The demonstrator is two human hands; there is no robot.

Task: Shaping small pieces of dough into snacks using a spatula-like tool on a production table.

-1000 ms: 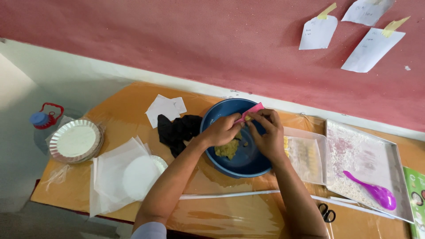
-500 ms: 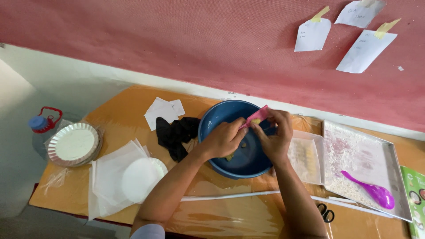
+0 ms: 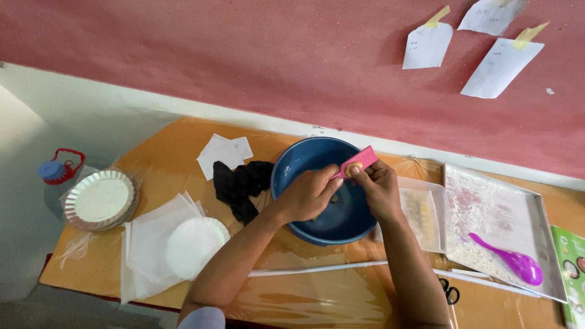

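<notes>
A blue bowl (image 3: 304, 159) stands on the orange table (image 3: 164, 159). Over it my right hand (image 3: 379, 190) holds a small pink ribbed board (image 3: 361, 159) with a yellowish lump of dough on it. My left hand (image 3: 308, 195) pinches that dough against the board with its fingertips. Both hands hover above the bowl's middle, and what lies in the bowl under them is mostly hidden.
A black cloth (image 3: 242, 184) and white paper pieces (image 3: 222, 151) lie left of the bowl. Foil plates (image 3: 100, 198), clear sheets (image 3: 159, 234) and a white disc (image 3: 194, 239) sit further left. A floured metal tray (image 3: 487, 210) with a purple spoon (image 3: 510, 261) stands right, scissors (image 3: 450, 291) below it.
My hands have lifted out of the bowl's bottom. The pink board has risen with them and the left fingers now press dough onto it.
</notes>
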